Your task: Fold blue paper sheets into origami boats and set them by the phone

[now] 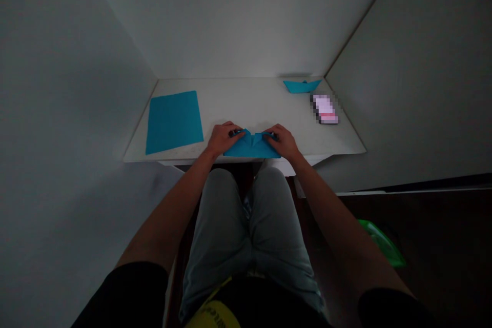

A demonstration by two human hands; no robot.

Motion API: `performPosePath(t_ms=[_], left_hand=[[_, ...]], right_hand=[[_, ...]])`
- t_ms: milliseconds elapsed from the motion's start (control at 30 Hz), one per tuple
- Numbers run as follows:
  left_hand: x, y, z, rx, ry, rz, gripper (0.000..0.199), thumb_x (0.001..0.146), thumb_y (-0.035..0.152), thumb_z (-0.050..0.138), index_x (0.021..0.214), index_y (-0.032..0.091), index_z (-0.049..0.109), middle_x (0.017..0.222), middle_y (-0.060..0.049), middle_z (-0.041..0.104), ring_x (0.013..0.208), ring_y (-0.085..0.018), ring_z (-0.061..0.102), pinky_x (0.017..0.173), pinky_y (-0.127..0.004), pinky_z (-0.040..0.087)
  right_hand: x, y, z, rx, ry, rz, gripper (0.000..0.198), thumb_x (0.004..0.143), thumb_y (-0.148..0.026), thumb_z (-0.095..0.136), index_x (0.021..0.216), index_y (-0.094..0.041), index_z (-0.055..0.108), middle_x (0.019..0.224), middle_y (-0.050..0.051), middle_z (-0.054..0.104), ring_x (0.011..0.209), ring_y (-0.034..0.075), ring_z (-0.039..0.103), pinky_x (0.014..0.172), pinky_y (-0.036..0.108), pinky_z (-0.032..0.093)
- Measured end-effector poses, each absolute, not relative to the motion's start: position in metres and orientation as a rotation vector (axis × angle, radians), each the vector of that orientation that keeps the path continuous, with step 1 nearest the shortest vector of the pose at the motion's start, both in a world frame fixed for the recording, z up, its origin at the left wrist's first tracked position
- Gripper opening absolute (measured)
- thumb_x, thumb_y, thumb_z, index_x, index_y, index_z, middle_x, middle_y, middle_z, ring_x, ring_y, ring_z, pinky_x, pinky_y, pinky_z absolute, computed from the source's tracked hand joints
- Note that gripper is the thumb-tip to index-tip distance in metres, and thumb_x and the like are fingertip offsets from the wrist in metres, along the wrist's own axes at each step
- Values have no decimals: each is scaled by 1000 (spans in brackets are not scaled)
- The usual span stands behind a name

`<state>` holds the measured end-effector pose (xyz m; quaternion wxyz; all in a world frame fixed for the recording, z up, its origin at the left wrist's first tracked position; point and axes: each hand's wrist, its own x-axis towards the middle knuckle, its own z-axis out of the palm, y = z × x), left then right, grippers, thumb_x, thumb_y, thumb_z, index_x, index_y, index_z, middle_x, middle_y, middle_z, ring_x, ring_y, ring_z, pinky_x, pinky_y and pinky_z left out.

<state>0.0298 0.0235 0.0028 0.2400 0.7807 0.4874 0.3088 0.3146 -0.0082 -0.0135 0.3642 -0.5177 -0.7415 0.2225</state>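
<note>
Folded blue paper (251, 147) at counter (246, 100) edge, pinched by left hand (222, 137) & right hand (283, 140), grip closed on top corners; flat blue sheet (174, 120) left, paper boat (302, 85) far right.

No text, label or number can be read anywhere.

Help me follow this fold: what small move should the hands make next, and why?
Probably press the top flaps flat. Left hand and right hand pinch the half-folded blue paper at its upper corners, and its centre looks raised.
</note>
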Motion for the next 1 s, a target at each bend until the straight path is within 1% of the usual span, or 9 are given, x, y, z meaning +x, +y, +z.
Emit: performPosePath(t_ms=[133, 267, 367, 500, 567, 633, 800, 900, 1000], left_hand=[[30, 24, 3, 2090, 1434, 872, 25, 98, 46, 72, 93, 22, 75, 95, -5, 73, 83, -21, 63, 86, -35, 51], [28, 26, -1, 1899, 1607, 968, 26, 104, 44, 62, 88, 23, 59, 80, 0, 62, 76, -19, 55, 77, -33, 46], [27, 27, -3, 1813, 1619, 1012, 25, 105, 42, 61, 90, 24, 53, 79, 2, 59, 76, -18, 55, 75, -33, 44], [26, 29, -6, 1734, 1524, 1071, 19, 103, 40, 65, 99, 24, 55, 87, 1, 65, 81, -18, 61, 77, -31, 47], [27, 29, -9, 1677, 1445, 1079, 19, 100, 37, 67, 108, 24, 56, 93, 0, 70, 85, -17, 65, 78, -30, 50], [27, 30, -11, 1649, 1397, 1066, 20, 99, 36, 69, 110, 25, 57, 96, 0, 71, 85, -17, 65, 78, -30, 52], [24, 39, 7, 1603, 1459, 1134, 21, 101, 36, 67, 92, 24, 54, 86, -1, 64, 83, -18, 63, 77, -31, 51], [19, 43, 41, 1644, 1601, 1461, 22, 107, 43, 62, 98, 24, 54, 95, -3, 67, 98, -22, 67, 92, -35, 54], [14, 32, 69, 1971, 1530, 1594, 19, 108, 43, 61, 112, 24, 61, 124, -8, 74, 128, -25, 66, 118, -44, 47]], right_hand=[[314, -7, -16, -1388, -1817, 550, 25, 97, -49, 67, 97, -25, 71, 95, 6, 70, 82, 23, 62, 76, 38, 49], [318, -4, -17, -1460, -1645, 591, 34, 96, -59, 64, 92, -27, 54, 72, -2, 56, 68, 20, 52, 66, 34, 39], [318, -4, -17, -1469, -1602, 614, 35, 95, -60, 62, 92, -28, 48, 70, -5, 51, 65, 18, 50, 64, 33, 37], [317, -4, -19, -1391, -1539, 687, 35, 96, -59, 61, 109, -28, 51, 75, -5, 57, 66, 18, 53, 64, 33, 40], [318, -2, -22, -1344, -1472, 739, 44, 96, -58, 64, 125, -29, 49, 80, -5, 62, 65, 18, 54, 64, 33, 42], [320, 0, -25, -1307, -1412, 782, 52, 94, -58, 66, 133, -30, 46, 85, -4, 66, 68, 18, 56, 66, 33, 45], [323, 5, -25, -1237, -1401, 827, 51, 85, -61, 75, 119, -28, 57, 109, 5, 74, 93, 22, 69, 84, 38, 56], [323, 3, -20, -1240, -1430, 786, 52, 86, -63, 76, 121, -29, 60, 120, 8, 75, 105, 23, 70, 98, 43, 57], [323, 0, -19, -1253, -1395, 734, 58, 86, -63, 78, 129, -30, 58, 128, 10, 74, 113, 25, 69, 105, 47, 56]])
